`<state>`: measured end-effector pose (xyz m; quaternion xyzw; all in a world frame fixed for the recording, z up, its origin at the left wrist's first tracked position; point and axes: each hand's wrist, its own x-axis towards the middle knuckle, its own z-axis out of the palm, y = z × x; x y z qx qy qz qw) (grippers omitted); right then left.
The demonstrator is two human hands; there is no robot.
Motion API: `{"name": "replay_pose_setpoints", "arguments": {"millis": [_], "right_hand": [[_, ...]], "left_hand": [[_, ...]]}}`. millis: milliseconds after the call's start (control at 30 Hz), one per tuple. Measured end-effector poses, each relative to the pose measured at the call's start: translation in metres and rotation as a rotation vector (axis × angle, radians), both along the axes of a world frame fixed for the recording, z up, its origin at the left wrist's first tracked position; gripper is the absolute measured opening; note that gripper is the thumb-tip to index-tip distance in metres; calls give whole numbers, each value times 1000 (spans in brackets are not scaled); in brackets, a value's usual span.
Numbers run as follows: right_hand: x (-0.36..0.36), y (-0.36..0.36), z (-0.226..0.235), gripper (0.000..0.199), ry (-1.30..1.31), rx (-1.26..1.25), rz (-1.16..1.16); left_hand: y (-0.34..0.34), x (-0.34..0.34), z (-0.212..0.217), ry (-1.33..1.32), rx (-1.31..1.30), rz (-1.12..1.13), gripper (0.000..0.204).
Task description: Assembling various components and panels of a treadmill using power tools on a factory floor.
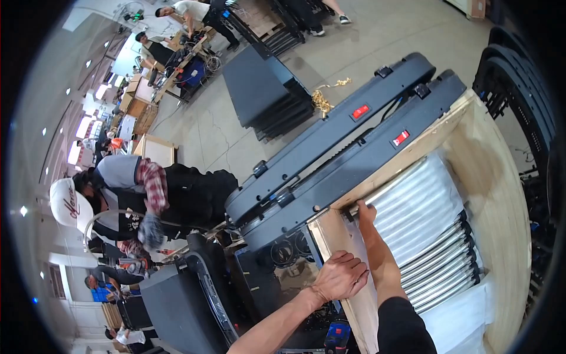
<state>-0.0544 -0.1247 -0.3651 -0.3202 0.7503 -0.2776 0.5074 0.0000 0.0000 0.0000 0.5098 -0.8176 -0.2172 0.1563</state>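
Head view: a person looks down into a large open plywood crate (501, 194) with pale wooden walls, packed with goods in a workshop hall.
Left hand: the left hand (341, 275) rests palm down on the near plywood wall of the crate (336, 236), fingers spread and curled over its top edge; its grip is loose and wide, closed on nothing but the board edge.
Right hand: the right hand (367, 207) reaches deep into the crate, its forearm running up from a black sleeve (404, 327); the fingertips are tucked behind the top corner of the wrapped stack, so I cannot tell how far the grip is closed.
Wrapped stack: a stack of flat dark panels wrapped in clear shiny plastic film (421, 206) stands on edge inside the crate, filling its middle; the right hand touches its upper left corner.
Black cases: two long, flat black plastic housings with red switch-like tabs (354, 141) lie side by side against the far wall of the crate, just beside the wrapped stack.
Surroundings: a stack of flat black panels (265, 91) sits on the grey concrete floor (383, 41), well apart from the crate.
Other people: a person in a black top with a plaid sleeve (177, 197) bends over at the left; more people work at a cluttered table (183, 62) far back.
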Motion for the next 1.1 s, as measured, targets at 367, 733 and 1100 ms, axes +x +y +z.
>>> {"name": "replay_pose_setpoints", "arguments": {"millis": [367, 733, 1100], "right_hand": [[-238, 179, 262, 15, -816, 114, -120], [-285, 499, 605, 36, -230, 98, 595], [-163, 510, 592, 34, -291, -367, 667]], "left_hand": [[20, -3, -7, -5, -131, 93, 23], [325, -96, 189, 229, -549, -581, 75], [535, 50, 279, 479, 451, -207, 58]]}}
